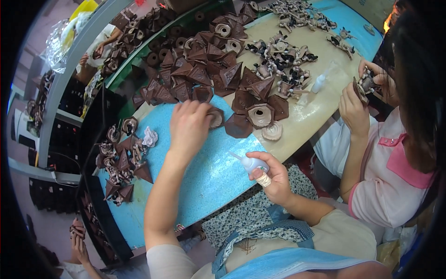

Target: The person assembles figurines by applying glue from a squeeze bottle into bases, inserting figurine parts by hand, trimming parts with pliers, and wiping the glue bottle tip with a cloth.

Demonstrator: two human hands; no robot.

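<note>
Left hand (189,128): lowered over the blue table (200,190); fingers bent close together, tips hidden, so pinching cannot be told.
Hollow brown piece (216,119): seen just beside those fingers, toward the table's far edge.
Right hand (275,180): white bottle (253,163) gripped between thumb and curled fingers, near the table's near edge.
Done, as judged: brown pieces and figures gathered in a mixed pile (121,162) by the left edge.
Remaining, as judged: large brown heap (197,69) along the far edge; loose figures (283,60) toward the far right corner.
Obscured: joins within the pile; co-worker's piece (360,92), partly finger-covered.
</note>
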